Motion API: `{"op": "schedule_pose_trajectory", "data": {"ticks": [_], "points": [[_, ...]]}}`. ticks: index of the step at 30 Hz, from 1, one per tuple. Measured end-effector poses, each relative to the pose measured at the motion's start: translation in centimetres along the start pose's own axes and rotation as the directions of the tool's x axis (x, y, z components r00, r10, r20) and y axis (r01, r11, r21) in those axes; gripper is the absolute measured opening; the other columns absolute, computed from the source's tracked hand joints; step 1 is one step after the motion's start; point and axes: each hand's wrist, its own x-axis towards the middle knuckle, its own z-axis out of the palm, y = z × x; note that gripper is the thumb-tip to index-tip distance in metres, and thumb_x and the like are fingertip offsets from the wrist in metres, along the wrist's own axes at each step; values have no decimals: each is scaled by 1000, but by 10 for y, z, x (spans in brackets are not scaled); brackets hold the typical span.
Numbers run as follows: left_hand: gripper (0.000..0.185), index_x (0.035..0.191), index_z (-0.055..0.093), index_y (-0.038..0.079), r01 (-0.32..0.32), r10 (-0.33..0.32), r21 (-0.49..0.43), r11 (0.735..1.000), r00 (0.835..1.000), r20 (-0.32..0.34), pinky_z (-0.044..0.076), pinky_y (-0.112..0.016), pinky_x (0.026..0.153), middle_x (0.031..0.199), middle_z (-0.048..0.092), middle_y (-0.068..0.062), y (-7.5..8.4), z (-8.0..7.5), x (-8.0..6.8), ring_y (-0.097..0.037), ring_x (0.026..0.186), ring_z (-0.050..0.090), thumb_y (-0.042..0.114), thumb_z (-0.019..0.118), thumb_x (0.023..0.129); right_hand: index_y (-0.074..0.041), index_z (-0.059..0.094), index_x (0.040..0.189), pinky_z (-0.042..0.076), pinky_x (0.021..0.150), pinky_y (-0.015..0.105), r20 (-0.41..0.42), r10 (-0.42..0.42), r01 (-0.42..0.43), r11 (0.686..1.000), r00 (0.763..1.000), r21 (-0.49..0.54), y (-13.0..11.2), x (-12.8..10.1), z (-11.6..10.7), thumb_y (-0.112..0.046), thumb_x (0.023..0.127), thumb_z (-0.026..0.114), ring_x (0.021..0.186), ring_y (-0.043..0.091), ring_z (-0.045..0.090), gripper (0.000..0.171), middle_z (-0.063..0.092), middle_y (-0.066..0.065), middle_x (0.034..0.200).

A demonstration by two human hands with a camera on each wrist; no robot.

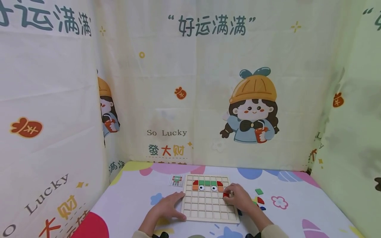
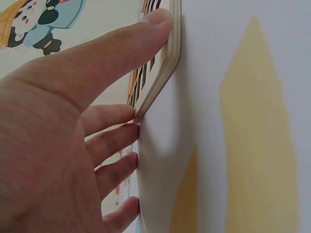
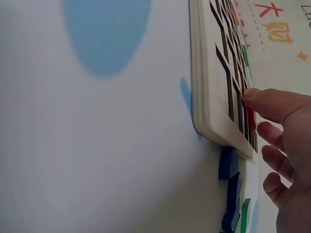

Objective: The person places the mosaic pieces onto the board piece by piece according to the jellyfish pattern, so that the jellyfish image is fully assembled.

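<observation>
A square wooden grid board (image 1: 205,208) lies on the table. Near its far edge sits a row of green tiles (image 1: 207,182) with a red rounded tile at each end; below are orange tiles (image 1: 195,187) and two eye tiles (image 1: 201,188). My left hand (image 1: 168,205) rests at the board's left side, fingers spread, its thumb (image 2: 158,22) on the rim near the front corner. At the right columns my right hand (image 1: 240,199) pinches a red tile (image 1: 226,195) over the grid. That red tile (image 3: 250,116) is partly hidden by the fingers in the right wrist view.
A small picture card (image 1: 176,180) lies beyond the board's left corner. Loose tiles lie to the right: a green one (image 1: 259,191), a red one (image 1: 260,200) and several blue ones (image 3: 233,191) close to the board's edge. Printed curtains (image 1: 166,99) enclose the table.
</observation>
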Motion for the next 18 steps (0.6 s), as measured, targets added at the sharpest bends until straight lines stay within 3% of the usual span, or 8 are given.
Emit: {"op": "schedule_pose_trajectory", "data": {"ticks": [8,18], "points": [[89,136,43,20,13,-13,-7,1000,1000,1,31,-57,105,142,43,-6,1,-2,-1,-34,131,36,48,80,59,-21,69,90,34,48,21,-26,89,-86,990,996,111,-4,-4,-5,-22,77,71,67,12,43,13,52,-6,71],[90,137,42,20,11,-10,-25,1000,1000,9,28,-58,107,143,41,-6,3,-2,-4,-35,132,35,48,79,60,-23,71,85,41,63,25,13,106,-107,982,994,155,-7,-1,1,-19,77,72,75,11,48,9,63,-7,83]]}}
